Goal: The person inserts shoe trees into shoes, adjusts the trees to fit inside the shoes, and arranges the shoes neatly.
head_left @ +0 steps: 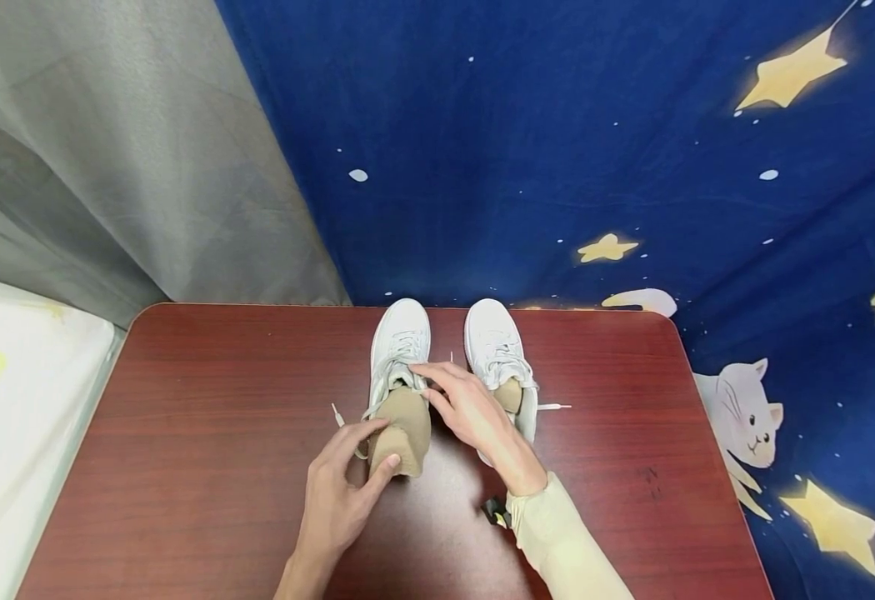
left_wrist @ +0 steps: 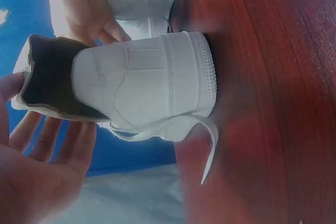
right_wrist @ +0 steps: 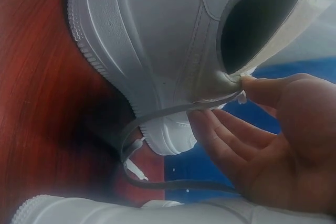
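Note:
Two white lace-up sneakers stand side by side on the table, toes toward the curtain. My left hand [head_left: 336,496] holds the left sneaker [head_left: 402,329] at its beige-lined opening [head_left: 407,417]; in the left wrist view the thumb touches the rim and the fingers curve along the outside. My right hand [head_left: 475,412] reaches across to the same shoe's laced front. In the right wrist view its thumb and fingers pinch a flat shoelace [right_wrist: 173,109] beside the collar. The lace loops down loosely. The right sneaker [head_left: 492,329] stands untouched beneath the right hand, its laces loose.
The reddish-brown wooden table [head_left: 235,400] ends just beyond the toes. A small black object [head_left: 494,512] with a yellow spot lies near the right sleeve. Behind hang a grey curtain [head_left: 145,167] and a blue star-patterned curtain [head_left: 482,150]. A white surface [head_left: 17,400] lies at the left.

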A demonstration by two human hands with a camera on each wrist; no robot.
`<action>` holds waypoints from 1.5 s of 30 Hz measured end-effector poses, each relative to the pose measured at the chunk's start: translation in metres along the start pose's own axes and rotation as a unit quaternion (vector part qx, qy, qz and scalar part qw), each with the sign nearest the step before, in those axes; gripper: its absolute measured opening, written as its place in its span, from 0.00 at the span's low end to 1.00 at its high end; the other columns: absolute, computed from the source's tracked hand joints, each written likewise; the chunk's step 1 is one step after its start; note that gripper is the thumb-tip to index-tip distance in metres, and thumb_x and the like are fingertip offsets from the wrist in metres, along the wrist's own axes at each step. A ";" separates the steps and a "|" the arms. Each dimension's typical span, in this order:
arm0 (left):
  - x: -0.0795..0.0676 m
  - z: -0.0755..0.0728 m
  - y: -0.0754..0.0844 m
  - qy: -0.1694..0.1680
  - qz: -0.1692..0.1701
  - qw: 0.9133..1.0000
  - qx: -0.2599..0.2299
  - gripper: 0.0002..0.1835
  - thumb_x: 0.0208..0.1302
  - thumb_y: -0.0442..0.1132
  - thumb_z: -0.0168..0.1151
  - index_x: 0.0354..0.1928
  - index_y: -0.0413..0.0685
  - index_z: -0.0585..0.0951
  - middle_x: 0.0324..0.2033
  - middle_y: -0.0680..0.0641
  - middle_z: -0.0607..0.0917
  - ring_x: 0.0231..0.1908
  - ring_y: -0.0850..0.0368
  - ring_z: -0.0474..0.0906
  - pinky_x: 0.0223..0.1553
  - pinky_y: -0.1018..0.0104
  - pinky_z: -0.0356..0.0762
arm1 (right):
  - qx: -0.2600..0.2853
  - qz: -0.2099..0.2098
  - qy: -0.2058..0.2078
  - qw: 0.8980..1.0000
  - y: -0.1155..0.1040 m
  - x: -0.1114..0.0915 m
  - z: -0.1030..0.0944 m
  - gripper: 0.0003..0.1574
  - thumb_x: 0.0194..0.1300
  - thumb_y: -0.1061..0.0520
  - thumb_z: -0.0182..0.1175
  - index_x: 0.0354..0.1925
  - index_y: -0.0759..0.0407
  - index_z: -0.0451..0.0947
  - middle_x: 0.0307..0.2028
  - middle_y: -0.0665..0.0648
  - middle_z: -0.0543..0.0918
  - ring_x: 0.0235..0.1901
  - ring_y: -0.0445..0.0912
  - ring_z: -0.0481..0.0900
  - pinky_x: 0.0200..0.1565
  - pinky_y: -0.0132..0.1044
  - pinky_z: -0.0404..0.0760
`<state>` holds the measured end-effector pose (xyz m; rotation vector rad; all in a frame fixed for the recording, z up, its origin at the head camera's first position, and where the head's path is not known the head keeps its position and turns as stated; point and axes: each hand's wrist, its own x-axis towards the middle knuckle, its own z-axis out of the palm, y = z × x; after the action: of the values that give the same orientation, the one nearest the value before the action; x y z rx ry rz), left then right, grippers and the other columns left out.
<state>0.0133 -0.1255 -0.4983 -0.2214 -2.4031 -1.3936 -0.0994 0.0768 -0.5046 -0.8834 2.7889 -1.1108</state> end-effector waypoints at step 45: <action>0.020 0.010 0.013 0.051 0.125 0.979 -0.152 0.20 0.47 0.21 0.70 0.46 0.31 0.81 0.43 0.35 0.84 0.48 0.48 0.80 0.59 0.68 0.71 | -0.005 0.021 -0.002 1.000 0.000 0.000 0.000 0.21 0.72 0.56 0.59 0.61 0.45 0.78 0.58 0.45 0.81 0.57 0.42 0.78 0.59 0.40 0.74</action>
<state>-0.0035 -0.1115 -0.4849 -0.4981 -1.9916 -1.6008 -0.0991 0.0769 -0.5047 -0.8224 2.7988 -1.0896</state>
